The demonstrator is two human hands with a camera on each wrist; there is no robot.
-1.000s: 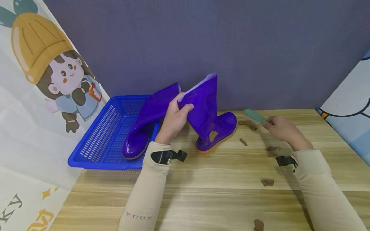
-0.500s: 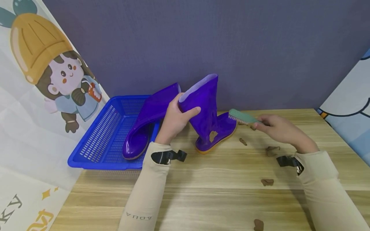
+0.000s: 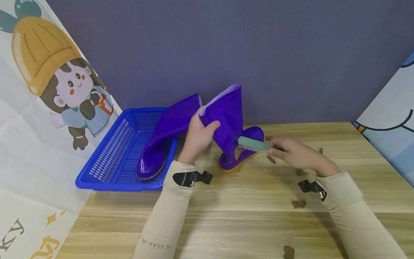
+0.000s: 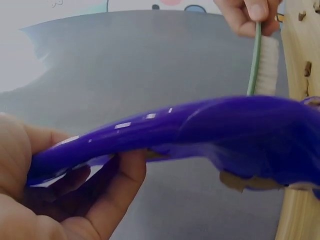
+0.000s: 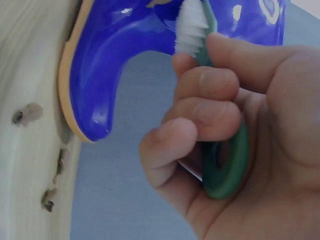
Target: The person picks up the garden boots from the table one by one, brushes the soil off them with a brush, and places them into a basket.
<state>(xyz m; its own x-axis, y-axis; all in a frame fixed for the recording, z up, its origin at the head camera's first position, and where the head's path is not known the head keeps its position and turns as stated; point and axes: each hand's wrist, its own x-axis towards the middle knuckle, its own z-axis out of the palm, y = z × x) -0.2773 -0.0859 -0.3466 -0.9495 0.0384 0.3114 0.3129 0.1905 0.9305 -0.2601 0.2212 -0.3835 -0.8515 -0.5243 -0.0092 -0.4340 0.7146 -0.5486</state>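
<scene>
My left hand [image 3: 198, 137] grips a glossy purple rain boot [image 3: 226, 120] by the top of its shaft. The boot stands tilted on the wooden table, sole down, its toe pointing to the back right. A brown mud patch [image 4: 247, 181] clings to its lower part. In my right hand [image 3: 295, 154] is a green scrubbing brush [image 3: 253, 144] with white bristles [image 5: 191, 30]; the fingers wrap around its handle, which ends in a loop [image 5: 222, 187]. The brush head overlaps the boot's ankle in the head view, bristles facing down.
A blue plastic basket [image 3: 116, 187] at the left holds a second purple boot [image 3: 176, 120], its shaft leaning over the right rim. Several brown mud bits [image 3: 298, 204] lie scattered on the wooden table [image 3: 245, 216]. A grey panel [image 3: 291, 64] rises behind.
The brush in my right hand has moved left and down, from beside the boot's toe to its ankle, with its bristles now turned downward. The left hand keeps its hold on the boot.
</scene>
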